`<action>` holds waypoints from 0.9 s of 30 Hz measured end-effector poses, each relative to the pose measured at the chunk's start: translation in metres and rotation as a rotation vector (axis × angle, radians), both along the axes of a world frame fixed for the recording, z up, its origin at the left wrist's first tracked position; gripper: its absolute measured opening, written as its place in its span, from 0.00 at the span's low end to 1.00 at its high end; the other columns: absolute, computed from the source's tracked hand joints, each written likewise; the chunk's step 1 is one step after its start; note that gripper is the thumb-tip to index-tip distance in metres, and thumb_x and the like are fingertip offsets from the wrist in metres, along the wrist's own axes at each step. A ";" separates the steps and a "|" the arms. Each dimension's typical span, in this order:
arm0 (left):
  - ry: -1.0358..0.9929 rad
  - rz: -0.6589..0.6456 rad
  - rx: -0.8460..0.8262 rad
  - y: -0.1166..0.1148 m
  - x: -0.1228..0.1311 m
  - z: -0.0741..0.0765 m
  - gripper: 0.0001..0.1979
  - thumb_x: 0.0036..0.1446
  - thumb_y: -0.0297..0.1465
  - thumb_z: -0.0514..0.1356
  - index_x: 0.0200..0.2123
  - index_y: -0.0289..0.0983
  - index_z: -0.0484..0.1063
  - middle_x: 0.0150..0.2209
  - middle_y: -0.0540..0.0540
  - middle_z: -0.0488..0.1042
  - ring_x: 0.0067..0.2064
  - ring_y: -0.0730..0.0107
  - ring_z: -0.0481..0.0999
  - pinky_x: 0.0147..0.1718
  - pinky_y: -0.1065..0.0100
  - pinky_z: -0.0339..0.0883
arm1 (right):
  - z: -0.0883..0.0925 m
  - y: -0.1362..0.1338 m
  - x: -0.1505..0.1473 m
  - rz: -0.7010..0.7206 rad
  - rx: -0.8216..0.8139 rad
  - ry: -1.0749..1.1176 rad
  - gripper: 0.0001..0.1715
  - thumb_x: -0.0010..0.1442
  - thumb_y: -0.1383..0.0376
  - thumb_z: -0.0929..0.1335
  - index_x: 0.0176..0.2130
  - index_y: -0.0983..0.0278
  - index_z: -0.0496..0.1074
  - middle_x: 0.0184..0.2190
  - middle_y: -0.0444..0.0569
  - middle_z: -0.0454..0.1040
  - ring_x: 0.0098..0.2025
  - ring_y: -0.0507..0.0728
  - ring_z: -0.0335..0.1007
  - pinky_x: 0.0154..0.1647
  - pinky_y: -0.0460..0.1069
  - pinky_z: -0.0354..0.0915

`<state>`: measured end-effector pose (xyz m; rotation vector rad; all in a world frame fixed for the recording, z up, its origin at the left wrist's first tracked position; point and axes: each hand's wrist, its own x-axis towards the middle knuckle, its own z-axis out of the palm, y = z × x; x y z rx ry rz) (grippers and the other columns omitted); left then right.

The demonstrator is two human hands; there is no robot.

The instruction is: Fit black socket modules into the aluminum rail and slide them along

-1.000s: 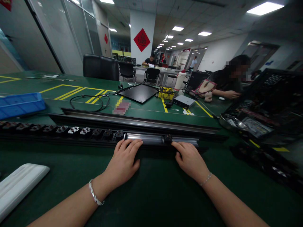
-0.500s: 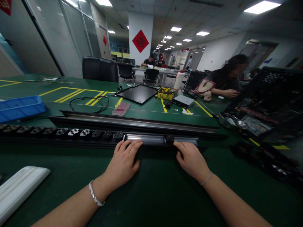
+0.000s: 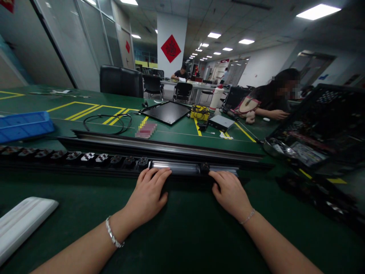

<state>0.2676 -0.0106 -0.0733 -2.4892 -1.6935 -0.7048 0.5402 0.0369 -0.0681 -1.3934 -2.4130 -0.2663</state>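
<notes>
A long black power strip housing (image 3: 174,167) lies across the table before me, with a silvery channel showing inside. Several socket modules (image 3: 102,158) fill its left part in a row. A single black socket module (image 3: 205,167) sits farther right in the channel. My left hand (image 3: 149,190) lies over the near edge, fingers stretched onto the channel and thumb apart. Beside the single module, my right hand (image 3: 230,192) has its fingers bent together over the near edge, the thumb tucked below. The right fingertips are partly hidden.
Behind the housing lies another long black rail (image 3: 168,148). A blue bin (image 3: 25,126) is at left, a white long piece (image 3: 27,220) at near left. An open black equipment case (image 3: 319,125) stands at right. Across the table, a person (image 3: 273,95) sits.
The view has shifted slightly. Both hands keep their places on the housing, and the single socket module has not visibly moved.
</notes>
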 end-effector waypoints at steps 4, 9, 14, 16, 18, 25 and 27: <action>0.008 0.008 -0.006 0.000 0.000 0.000 0.29 0.50 0.28 0.55 0.58 0.42 0.56 0.56 0.47 0.66 0.56 0.56 0.60 0.57 0.49 0.49 | 0.001 -0.001 -0.001 -0.007 0.006 -0.002 0.20 0.53 0.72 0.61 0.46 0.62 0.68 0.38 0.49 0.73 0.42 0.57 0.67 0.47 0.53 0.59; 0.010 0.009 -0.025 0.000 -0.001 -0.001 0.29 0.51 0.28 0.55 0.58 0.41 0.56 0.57 0.48 0.64 0.57 0.57 0.59 0.58 0.50 0.47 | 0.002 -0.001 -0.002 -0.021 0.004 -0.005 0.20 0.54 0.72 0.60 0.46 0.63 0.68 0.38 0.50 0.73 0.41 0.57 0.67 0.47 0.53 0.59; 0.009 0.003 -0.025 0.000 -0.001 -0.001 0.29 0.51 0.28 0.55 0.58 0.41 0.56 0.57 0.48 0.65 0.57 0.57 0.59 0.57 0.50 0.47 | 0.000 0.000 0.001 -0.026 0.004 -0.001 0.19 0.54 0.72 0.60 0.46 0.62 0.69 0.37 0.49 0.74 0.40 0.57 0.67 0.47 0.53 0.59; 0.010 0.004 -0.024 0.000 -0.001 -0.001 0.29 0.51 0.28 0.55 0.58 0.41 0.56 0.57 0.48 0.64 0.57 0.57 0.59 0.57 0.50 0.47 | 0.000 0.001 0.002 -0.036 0.011 0.002 0.18 0.55 0.72 0.60 0.44 0.63 0.69 0.36 0.49 0.74 0.39 0.57 0.67 0.48 0.54 0.58; 0.010 0.004 -0.022 0.000 0.000 -0.001 0.29 0.51 0.28 0.55 0.58 0.41 0.56 0.57 0.48 0.64 0.57 0.56 0.59 0.57 0.50 0.47 | 0.000 0.002 0.004 -0.046 0.020 0.000 0.17 0.55 0.72 0.60 0.43 0.63 0.69 0.34 0.49 0.73 0.38 0.57 0.67 0.48 0.54 0.58; 0.019 0.008 -0.020 0.000 0.000 -0.001 0.28 0.51 0.28 0.55 0.57 0.41 0.56 0.57 0.48 0.65 0.57 0.57 0.59 0.57 0.51 0.47 | 0.000 0.002 0.005 -0.048 0.030 -0.004 0.17 0.54 0.71 0.61 0.43 0.63 0.69 0.33 0.48 0.73 0.37 0.57 0.67 0.46 0.53 0.59; 0.019 0.009 -0.021 0.000 0.000 -0.001 0.28 0.51 0.28 0.55 0.57 0.41 0.57 0.57 0.48 0.65 0.56 0.57 0.59 0.57 0.51 0.47 | 0.000 0.002 0.005 -0.045 0.028 -0.004 0.16 0.54 0.72 0.61 0.43 0.64 0.69 0.34 0.48 0.74 0.37 0.57 0.68 0.46 0.53 0.59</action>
